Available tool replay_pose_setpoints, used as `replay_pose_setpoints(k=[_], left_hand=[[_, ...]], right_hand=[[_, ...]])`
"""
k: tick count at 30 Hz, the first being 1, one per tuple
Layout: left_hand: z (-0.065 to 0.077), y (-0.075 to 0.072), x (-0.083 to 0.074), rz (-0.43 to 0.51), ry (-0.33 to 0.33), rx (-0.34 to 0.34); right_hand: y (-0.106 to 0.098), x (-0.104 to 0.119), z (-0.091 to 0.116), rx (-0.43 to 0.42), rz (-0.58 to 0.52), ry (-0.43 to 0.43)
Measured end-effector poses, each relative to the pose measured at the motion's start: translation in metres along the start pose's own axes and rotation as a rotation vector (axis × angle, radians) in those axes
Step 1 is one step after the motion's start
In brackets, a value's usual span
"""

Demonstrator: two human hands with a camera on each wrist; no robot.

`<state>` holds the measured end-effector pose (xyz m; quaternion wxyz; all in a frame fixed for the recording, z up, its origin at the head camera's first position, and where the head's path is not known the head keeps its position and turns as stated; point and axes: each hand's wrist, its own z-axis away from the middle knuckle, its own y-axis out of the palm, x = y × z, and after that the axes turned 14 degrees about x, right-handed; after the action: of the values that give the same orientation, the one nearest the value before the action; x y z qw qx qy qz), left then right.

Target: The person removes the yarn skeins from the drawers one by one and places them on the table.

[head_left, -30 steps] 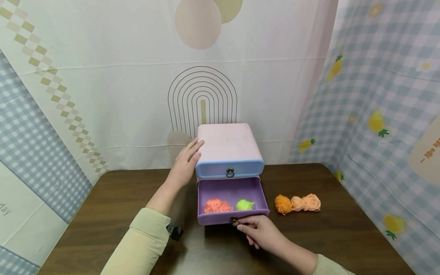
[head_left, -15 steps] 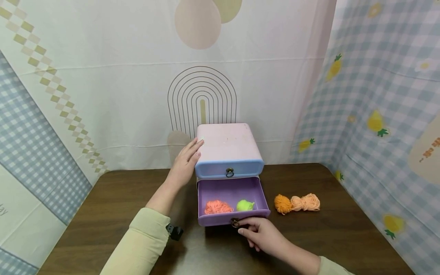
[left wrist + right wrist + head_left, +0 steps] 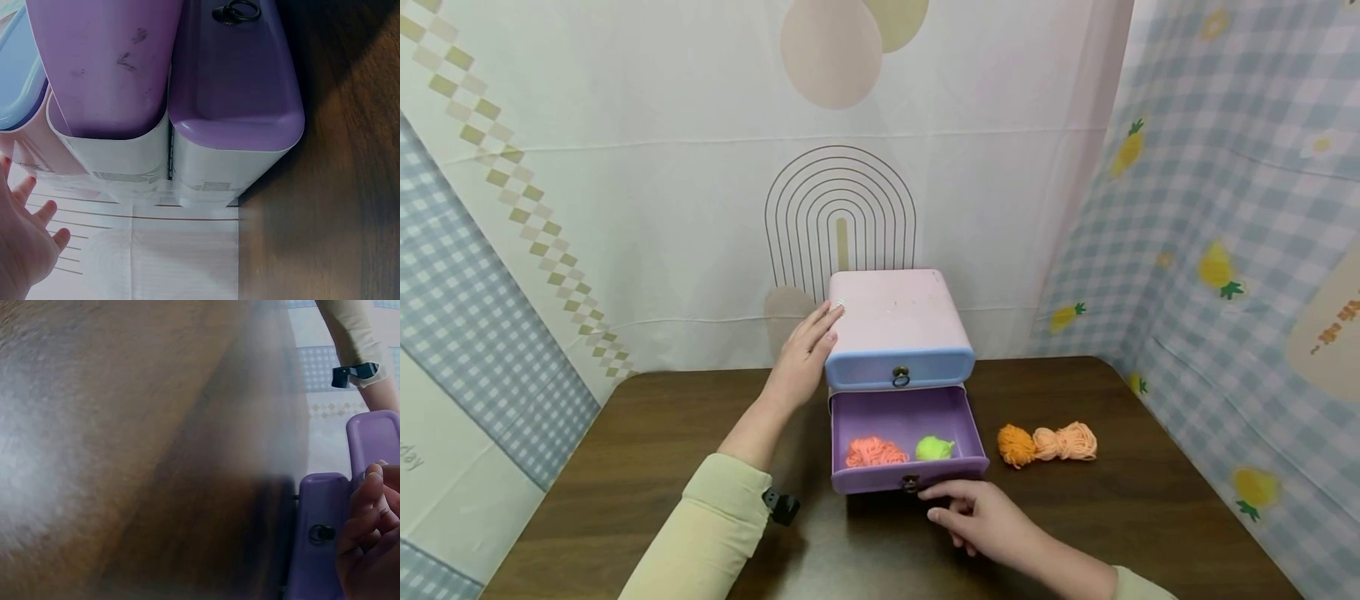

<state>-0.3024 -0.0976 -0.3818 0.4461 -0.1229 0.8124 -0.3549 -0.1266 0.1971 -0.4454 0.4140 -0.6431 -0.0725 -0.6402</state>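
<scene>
A small drawer cabinet with a pink top (image 3: 891,308) and a blue top drawer (image 3: 901,369) stands against the back wall. Its purple middle drawer (image 3: 895,410) is pulled out, holding coral yarn (image 3: 876,452) and a neon-green yarn ball (image 3: 934,448). My left hand (image 3: 797,362) rests with straight fingers on the cabinet's upper left side. Beside the purple drawer's ring pull (image 3: 911,483), my right hand (image 3: 981,517) has its index finger extended and its thumb apart. The left wrist view shows another purple drawer (image 3: 234,75) below, pushed in.
To the right of the cabinet, an orange yarn ball (image 3: 1017,446) and a peach yarn bundle (image 3: 1066,442) lie on the brown wooden table (image 3: 685,425). Patterned cloth hangs behind and on both sides.
My right hand has let go of the ring pull and drawn slightly right and toward me. The ring now hangs by itself. My left hand and the drawer stay in place.
</scene>
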Motion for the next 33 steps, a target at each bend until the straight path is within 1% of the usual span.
replay_pose_setpoints(k=[8,14,20,25,31,33], left_hand=[[0.000,-0.001,-0.001,-0.004,-0.012,0.002],[0.000,-0.001,-0.002,-0.001,-0.013,-0.001],[0.000,0.000,-0.002,0.000,-0.011,-0.002],[0.000,0.000,-0.001,0.000,-0.015,0.003],[0.000,0.000,-0.001,-0.002,-0.018,0.009],[0.000,0.000,0.000,-0.002,-0.018,0.008]], right_hand=[[-0.014,0.025,0.008,-0.038,0.022,-0.037],[-0.027,0.043,0.013,-0.064,0.030,-0.018],[-0.044,0.056,0.014,-0.054,0.065,0.000],[-0.063,0.068,0.011,-0.009,0.140,0.026],[-0.088,0.080,0.003,0.107,0.235,0.078],[-0.094,0.082,-0.001,0.154,0.240,0.092]])
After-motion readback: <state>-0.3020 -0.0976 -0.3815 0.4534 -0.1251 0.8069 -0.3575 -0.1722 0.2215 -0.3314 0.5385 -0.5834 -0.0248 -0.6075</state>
